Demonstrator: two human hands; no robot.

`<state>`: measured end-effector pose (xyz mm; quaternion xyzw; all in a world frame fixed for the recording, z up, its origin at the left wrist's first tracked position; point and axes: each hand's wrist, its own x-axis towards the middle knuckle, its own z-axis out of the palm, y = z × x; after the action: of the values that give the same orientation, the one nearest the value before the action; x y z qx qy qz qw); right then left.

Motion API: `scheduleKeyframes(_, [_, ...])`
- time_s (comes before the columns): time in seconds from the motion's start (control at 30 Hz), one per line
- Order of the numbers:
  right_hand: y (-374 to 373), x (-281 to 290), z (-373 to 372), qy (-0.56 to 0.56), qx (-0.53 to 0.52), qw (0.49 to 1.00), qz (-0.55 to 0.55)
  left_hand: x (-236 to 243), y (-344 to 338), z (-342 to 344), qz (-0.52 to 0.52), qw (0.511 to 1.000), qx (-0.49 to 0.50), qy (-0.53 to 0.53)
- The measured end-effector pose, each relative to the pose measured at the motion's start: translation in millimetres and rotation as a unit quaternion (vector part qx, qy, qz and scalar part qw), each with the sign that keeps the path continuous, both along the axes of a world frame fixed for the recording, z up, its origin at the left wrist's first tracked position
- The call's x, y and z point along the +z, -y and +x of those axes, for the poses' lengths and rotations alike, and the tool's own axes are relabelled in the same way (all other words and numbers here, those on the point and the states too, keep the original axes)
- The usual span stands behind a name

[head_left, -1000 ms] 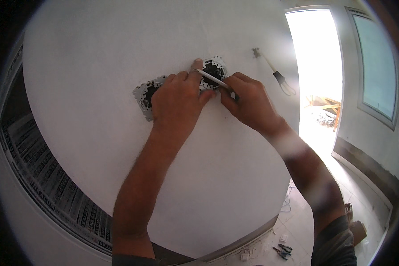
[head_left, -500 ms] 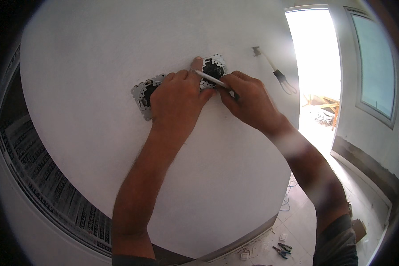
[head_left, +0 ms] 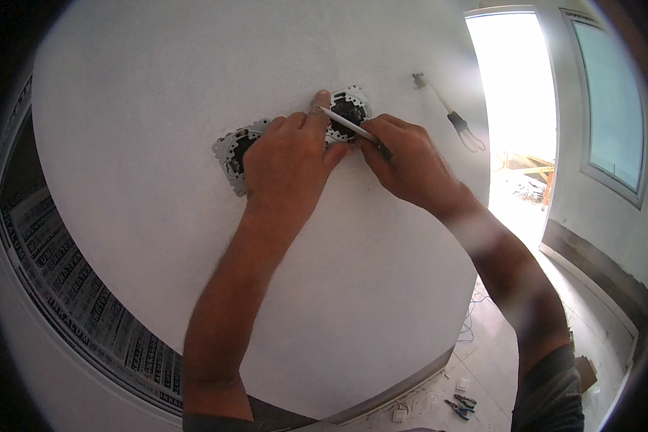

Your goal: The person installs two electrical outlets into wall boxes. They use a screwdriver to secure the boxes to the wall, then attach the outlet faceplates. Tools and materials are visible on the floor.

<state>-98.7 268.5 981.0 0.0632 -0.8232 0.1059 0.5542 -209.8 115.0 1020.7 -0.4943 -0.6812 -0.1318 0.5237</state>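
Silvery-shafted tool [head_left: 345, 122] in the right hand [head_left: 409, 160]

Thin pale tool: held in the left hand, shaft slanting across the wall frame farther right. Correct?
Wrong hand: the head view shows the thin pale tool held in the right hand, not the left hand. The shaft does slant across the wall frame farther right.

From the person's head, one fisheye view (edges bowed) looks down, from near, on fingers [head_left: 322, 99] and wall [head_left: 353, 288].
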Motion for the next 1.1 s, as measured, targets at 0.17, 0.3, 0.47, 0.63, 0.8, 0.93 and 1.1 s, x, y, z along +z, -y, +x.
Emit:
scheduleKeyframes(0.17, [-3.3, -3.1, -4.3, -0.033, 0.001, 0.999, 0.011, -1.7, -1.3, -2.9, 0.012, 1.0, -0.009, -0.027])
scheduleKeyframes(0.3, [-4.1, -7.7, -9.7, -0.063, -0.003, 0.997, 0.039, -3.7, -1.4, -3.4, 0.022, 0.999, -0.007, -0.031])
scheduleKeyframes(0.47, [-5.8, -6.6, -10.3, -0.063, -0.001, 0.998, 0.029, -4.2, -1.5, -5.8, 0.04, 0.996, -0.024, -0.081])
scheduleKeyframes(0.63, [-3.8, 0.6, -3.3, -0.03, -0.022, 0.999, 0.009, -0.8, -3.2, -8.9, 0.036, 0.994, -0.041, -0.098])
scheduleKeyframes(0.8, [-5.2, -1.9, -6.6, -0.044, -0.022, 0.999, 0.021, -1.8, -3.8, -12.2, 0.036, 0.994, -0.017, -0.105])
scheduleKeyframes(0.93, [-7.5, -6.5, -9.4, -0.061, -0.013, 0.998, 0.019, -2.2, -5.4, -15.3, 0.043, 0.991, -0.035, -0.125])
scheduleKeyframes(1.1, [-6.1, -6.7, -10.6, -0.056, 0.015, 0.998, 0.014, -1.4, -4.9, -12.2, 0.036, 0.993, -0.028, -0.109])
